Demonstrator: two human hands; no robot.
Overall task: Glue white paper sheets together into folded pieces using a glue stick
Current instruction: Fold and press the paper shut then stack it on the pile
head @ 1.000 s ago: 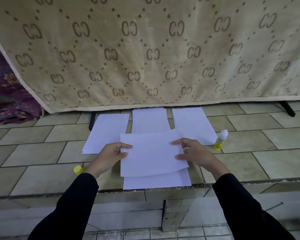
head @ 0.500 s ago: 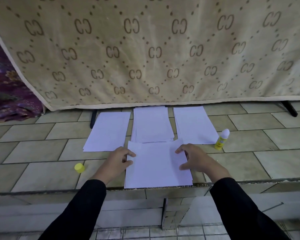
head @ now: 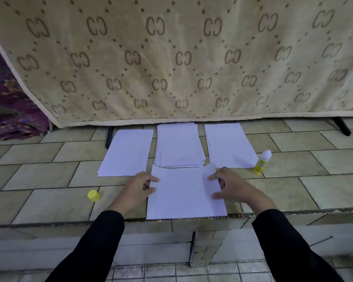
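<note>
A white paper sheet lies flat at the front edge of the tiled ledge, squared over another sheet beneath it. My left hand rests at its left edge, fingertips touching the paper. At its right edge my right hand presses down with index finger and thumb spread. Behind it lie three lots of white paper: a left stack, a middle stack and a right stack. The uncapped yellow glue stick stands upright to the right of the right stack. Its yellow cap sits left of my left hand.
A beige patterned blanket hangs just behind the stacks. Purple fabric lies at the far left. A black stand leg pokes out at the back right. The ledge's front edge drops to a lower tiled floor.
The sheet I held lifted and tilted a second ago has been lowered flat onto the sheet beneath it. Both hands came down with it and stay at its side edges.
</note>
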